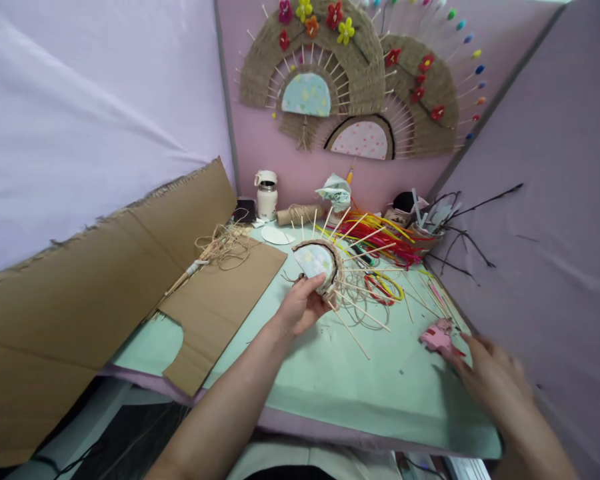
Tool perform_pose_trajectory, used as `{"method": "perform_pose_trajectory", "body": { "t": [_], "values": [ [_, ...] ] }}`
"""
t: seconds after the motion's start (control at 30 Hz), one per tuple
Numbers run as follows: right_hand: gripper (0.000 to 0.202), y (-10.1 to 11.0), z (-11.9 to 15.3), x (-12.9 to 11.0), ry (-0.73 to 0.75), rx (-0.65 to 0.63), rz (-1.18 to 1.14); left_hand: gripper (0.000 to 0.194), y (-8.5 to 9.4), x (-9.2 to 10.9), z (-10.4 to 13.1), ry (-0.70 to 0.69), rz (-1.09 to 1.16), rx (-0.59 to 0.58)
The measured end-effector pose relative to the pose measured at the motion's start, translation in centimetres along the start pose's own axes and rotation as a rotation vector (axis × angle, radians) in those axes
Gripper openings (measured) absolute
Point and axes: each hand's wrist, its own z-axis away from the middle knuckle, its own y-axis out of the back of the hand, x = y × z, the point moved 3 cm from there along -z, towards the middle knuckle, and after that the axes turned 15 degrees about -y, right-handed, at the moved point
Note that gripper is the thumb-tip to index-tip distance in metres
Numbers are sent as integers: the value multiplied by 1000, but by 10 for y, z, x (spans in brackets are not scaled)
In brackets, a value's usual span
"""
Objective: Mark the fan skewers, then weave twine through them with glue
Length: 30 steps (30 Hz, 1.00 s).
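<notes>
Over green cloth, the left hand pinches a spoked semicircle, the right hand at a pink object, grip unclear.

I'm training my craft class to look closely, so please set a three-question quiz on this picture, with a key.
1. Choose one. The left hand holds: (a) the bare cardboard, (b) a half-round piece, (c) a roll of twine.
2. True or false: the pale bottle stands upright at the back of the table.
3. Fill in the gap: the large fans on the pink wall are decorated with bright ____.

Key: 1 b; 2 true; 3 flowers.
</notes>
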Motion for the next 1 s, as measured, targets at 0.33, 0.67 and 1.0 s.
{"method": "perform_pose_trajectory", "body": {
  "t": [0.33, 0.67, 1.0],
  "values": [
    [36, -9, 29, -184, 275, -774, -1095, 28, 8, -6, 5, 78, -64, -56],
    [19, -32, 30, -188, 0, -1004, -1409, 29, 11, -9, 2, 78, -124, 12],
    [23, -33, 37, -190, -190, -1038, -1514, 26, 21, -19, -2, 102, -127, -6]
  ]
}}
